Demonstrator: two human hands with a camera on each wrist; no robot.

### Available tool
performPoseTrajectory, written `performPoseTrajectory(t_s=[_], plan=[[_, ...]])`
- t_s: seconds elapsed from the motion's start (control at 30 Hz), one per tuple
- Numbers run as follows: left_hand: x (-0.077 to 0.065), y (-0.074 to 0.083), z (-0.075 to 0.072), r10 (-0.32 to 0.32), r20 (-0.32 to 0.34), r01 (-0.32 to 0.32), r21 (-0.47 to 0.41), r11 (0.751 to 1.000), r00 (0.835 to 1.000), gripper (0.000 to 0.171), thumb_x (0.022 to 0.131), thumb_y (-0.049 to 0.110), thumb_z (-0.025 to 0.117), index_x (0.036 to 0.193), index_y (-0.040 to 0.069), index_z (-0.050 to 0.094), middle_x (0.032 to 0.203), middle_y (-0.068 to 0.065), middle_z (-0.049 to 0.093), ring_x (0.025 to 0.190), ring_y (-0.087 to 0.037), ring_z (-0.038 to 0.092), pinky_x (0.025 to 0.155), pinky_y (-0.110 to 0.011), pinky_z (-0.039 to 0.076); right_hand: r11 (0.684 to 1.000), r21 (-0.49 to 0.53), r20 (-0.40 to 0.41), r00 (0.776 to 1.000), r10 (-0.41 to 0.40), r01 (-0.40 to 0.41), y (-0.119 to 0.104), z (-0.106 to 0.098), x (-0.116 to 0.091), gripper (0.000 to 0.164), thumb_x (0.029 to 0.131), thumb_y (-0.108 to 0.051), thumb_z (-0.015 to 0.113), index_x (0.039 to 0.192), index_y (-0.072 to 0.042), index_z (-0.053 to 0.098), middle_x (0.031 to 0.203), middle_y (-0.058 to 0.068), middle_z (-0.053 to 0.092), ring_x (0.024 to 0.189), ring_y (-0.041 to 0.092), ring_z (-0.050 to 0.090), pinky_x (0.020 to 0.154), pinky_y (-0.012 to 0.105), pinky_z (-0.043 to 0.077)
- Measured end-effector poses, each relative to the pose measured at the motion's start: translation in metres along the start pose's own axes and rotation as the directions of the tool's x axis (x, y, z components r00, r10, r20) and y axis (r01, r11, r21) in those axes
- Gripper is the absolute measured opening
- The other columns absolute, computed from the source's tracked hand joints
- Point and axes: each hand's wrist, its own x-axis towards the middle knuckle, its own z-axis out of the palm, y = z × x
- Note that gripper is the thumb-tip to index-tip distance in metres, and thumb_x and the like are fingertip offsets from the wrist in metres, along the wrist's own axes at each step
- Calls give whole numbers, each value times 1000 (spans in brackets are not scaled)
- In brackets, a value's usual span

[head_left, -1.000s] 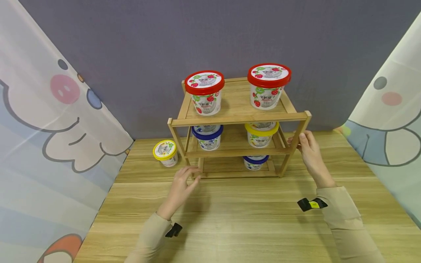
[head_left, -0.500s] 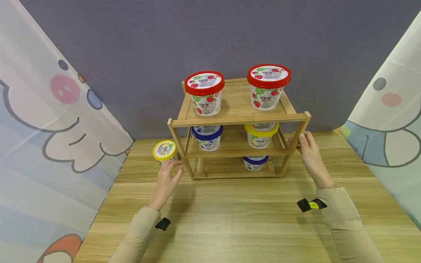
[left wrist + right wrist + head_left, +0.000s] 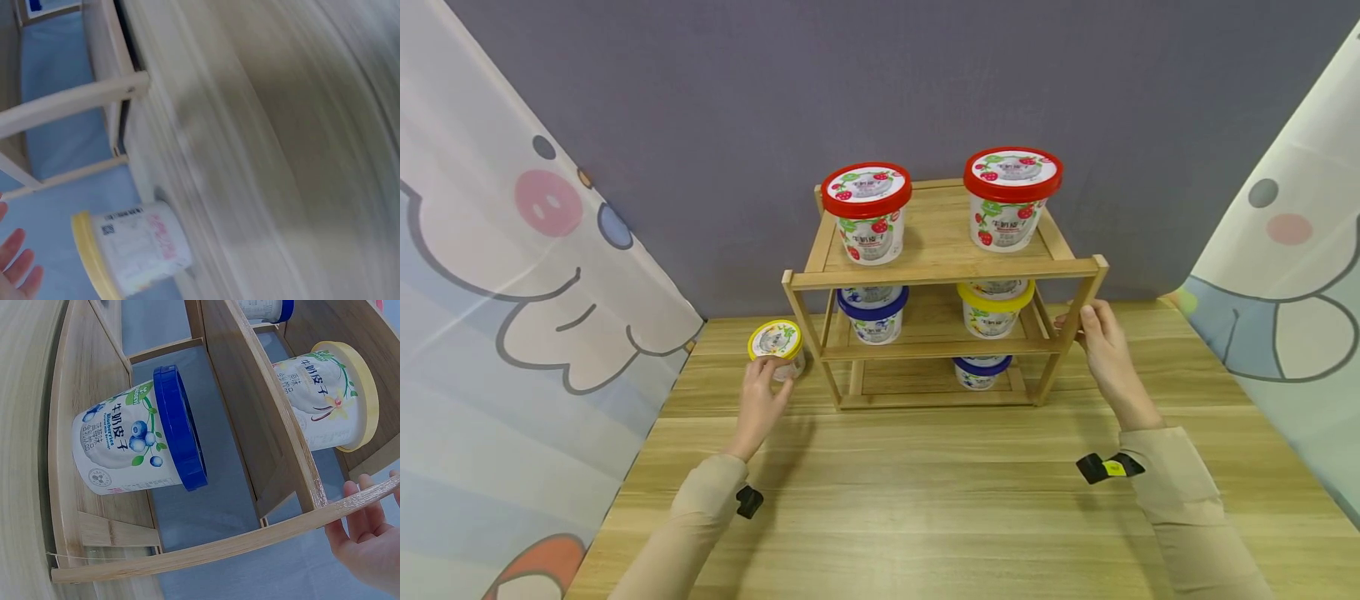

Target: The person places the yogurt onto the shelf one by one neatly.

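Observation:
My left hand (image 3: 757,408) reaches over the table at left, its fingertips overlapping the yellow-lidded tub (image 3: 777,338) in the head view. The left wrist view shows the fingers (image 3: 24,265) apart from that tub (image 3: 140,250), which stands upright on the table. At right, my right hand (image 3: 1111,362) grips the front right post of a three-tier wooden rack (image 3: 940,273). Its fingers (image 3: 370,515) wrap round the post in the right wrist view.
Two red-lidded tubs, left (image 3: 871,212) and right (image 3: 1011,198), stand on the top shelf. The middle shelf bears a blue-lidded tub (image 3: 877,321) and a yellow-lidded one (image 3: 992,317). Another blue-lidded tub (image 3: 134,434) sits at the bottom right. Cartoon curtains (image 3: 561,292) flank the table.
My left hand has moved left from the rack's front left post to the yellow-lidded tub on the table. My right hand keeps its grip on the rack.

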Motion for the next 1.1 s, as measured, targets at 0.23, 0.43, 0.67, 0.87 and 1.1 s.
performPoseTrajectory(t_s=[0.23, 0.43, 0.67, 0.87, 1.1], plan=[[5, -17, 0, -79, 49, 78, 31, 996, 996, 31, 72, -1, 65, 100, -9, 56, 108, -25, 46, 94, -36, 41, 78, -46, 34, 1000, 0, 2, 1000, 11, -11, 0, 1, 0, 23, 95, -23, 34, 106, -4, 43, 92, 3, 54, 87, 11, 54, 78, 17, 41], [11, -25, 1, -275, 148, 278, -3, 960, 950, 44, 78, 6, 61, 116, -8, 44, 126, -27, 28, 115, -41, 27, 92, -53, 25, 1000, 5, 0, 1000, 6, -6, 0, 0, 0, 23, 96, -20, 33, 106, -3, 44, 89, 1, 56, 86, 10, 54, 77, 17, 41], [17, -37, 8, -336, 201, 343, 1, 939, 920, 55, 83, 12, 58, 128, -5, 32, 141, -25, 14, 124, -44, 18, 98, -57, 16, 1000, -3, 4, 1000, 10, -10, -1, 0, 0, 23, 96, -22, 34, 106, -5, 45, 89, 0, 57, 86, 10, 54, 77, 16, 41], [22, -47, 12, -370, 256, 376, 29, 926, 893, 62, 85, 19, 56, 134, -3, 25, 144, -23, 7, 128, -43, 10, 101, -56, 9, 1000, 17, -1, 1000, -4, 4, 0, 1, 0, 17, 96, -20, 33, 103, -10, 45, 90, 2, 55, 86, 10, 54, 77, 16, 42], [27, -57, 16, -417, 292, 407, 97, 908, 861, 69, 87, 27, 54, 136, -5, 19, 144, -24, 2, 129, -41, 6, 103, -54, 7, 1000, 17, -4, 1000, -8, 8, 0, 0, 0, 16, 96, -20, 34, 102, -10, 44, 89, -1, 55, 85, 7, 54, 76, 16, 42]])
